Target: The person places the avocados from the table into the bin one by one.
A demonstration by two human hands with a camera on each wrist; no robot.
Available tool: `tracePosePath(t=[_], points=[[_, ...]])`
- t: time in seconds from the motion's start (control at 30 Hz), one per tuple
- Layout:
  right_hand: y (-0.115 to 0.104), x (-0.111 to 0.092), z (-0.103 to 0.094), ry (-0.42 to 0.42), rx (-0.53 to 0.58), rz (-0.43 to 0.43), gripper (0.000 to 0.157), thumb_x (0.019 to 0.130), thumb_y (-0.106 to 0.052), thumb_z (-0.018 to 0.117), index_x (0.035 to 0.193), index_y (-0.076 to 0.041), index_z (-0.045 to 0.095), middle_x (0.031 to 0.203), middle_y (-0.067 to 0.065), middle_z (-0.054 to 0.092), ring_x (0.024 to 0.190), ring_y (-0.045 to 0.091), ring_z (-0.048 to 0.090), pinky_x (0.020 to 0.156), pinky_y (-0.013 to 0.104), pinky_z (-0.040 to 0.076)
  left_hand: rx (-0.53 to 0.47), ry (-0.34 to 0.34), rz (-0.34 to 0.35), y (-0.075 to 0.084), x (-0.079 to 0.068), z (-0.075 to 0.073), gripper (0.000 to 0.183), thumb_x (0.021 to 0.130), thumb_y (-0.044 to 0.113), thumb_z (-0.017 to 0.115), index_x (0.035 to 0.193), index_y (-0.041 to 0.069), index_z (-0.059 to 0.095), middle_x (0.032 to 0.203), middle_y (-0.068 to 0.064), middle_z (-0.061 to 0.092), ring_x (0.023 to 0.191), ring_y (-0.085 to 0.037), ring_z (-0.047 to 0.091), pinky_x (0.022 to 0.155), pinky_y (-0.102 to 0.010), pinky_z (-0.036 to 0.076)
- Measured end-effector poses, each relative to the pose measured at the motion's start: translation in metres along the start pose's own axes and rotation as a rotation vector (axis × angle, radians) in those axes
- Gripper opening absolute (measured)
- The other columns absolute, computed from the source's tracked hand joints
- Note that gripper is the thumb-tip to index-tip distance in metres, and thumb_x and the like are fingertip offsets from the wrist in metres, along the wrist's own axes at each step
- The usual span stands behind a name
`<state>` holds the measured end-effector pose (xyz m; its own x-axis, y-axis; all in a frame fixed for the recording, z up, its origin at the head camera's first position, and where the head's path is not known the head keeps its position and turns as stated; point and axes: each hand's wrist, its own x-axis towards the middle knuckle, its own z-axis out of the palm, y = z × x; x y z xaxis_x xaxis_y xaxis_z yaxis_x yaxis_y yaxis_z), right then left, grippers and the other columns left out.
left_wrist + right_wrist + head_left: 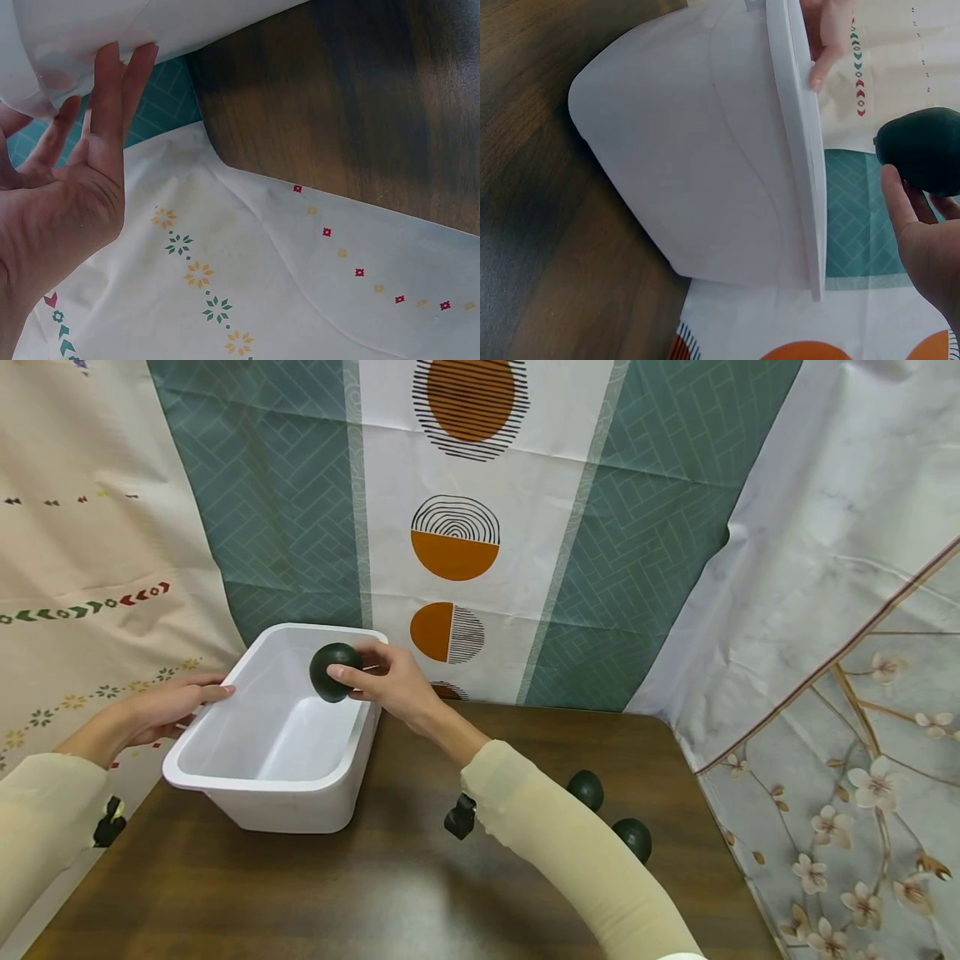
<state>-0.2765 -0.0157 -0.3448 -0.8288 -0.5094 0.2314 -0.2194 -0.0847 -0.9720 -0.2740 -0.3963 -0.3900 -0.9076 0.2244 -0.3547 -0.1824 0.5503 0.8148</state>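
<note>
My right hand [401, 685] holds a dark green avocado [328, 673] between thumb and fingers, above the opening of a white plastic tub [258, 784]. In the right wrist view the avocado [922, 150] sits higher than the tub's rim and apart from it. My left hand [165, 706] grips the tub's left rim, thumb on top and fingers on the outer side. From the left wrist view, its fingertips [107, 56] touch the outside of the tub wall. Nothing lies on the visible part of the tub's floor.
Two more avocados, one farther back [586, 790] and one nearer [634, 839], lie on the brown wooden table [390, 893] to the right, beside my right forearm. Patterned cloths [285, 527] hang behind the table and along both sides.
</note>
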Motion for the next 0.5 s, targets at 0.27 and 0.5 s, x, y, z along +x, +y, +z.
tracePosePath(t=[0.27,0.5], points=[[0.0028,-0.0008,0.0016,0.015,-0.049,0.033,0.036,0.096,-0.018,0.081,0.126,-0.003,0.068,0.105,0.000,0.071,0.092,0.015,0.070,0.082,0.033,0.063,-0.007,0.002,-0.002,-0.0019,-0.0008,0.0000,0.068,0.115,0.034,0.043,0.164,-0.003,0.015,0.137,-0.030,0.053,0.105,-0.031,0.068,0.083,-0.052,0.060],[0.0044,-0.0032,0.0011,0.013,-0.022,0.058,0.043,0.099,-0.017,0.078,0.134,0.001,0.063,0.116,0.005,0.072,0.101,0.015,0.070,0.086,0.034,0.062,-0.010,0.003,0.004,-0.0010,0.0003,0.0013,0.067,0.115,0.034,0.043,0.164,-0.003,0.016,0.137,-0.030,0.052,0.106,-0.032,0.068,0.084,-0.052,0.060]])
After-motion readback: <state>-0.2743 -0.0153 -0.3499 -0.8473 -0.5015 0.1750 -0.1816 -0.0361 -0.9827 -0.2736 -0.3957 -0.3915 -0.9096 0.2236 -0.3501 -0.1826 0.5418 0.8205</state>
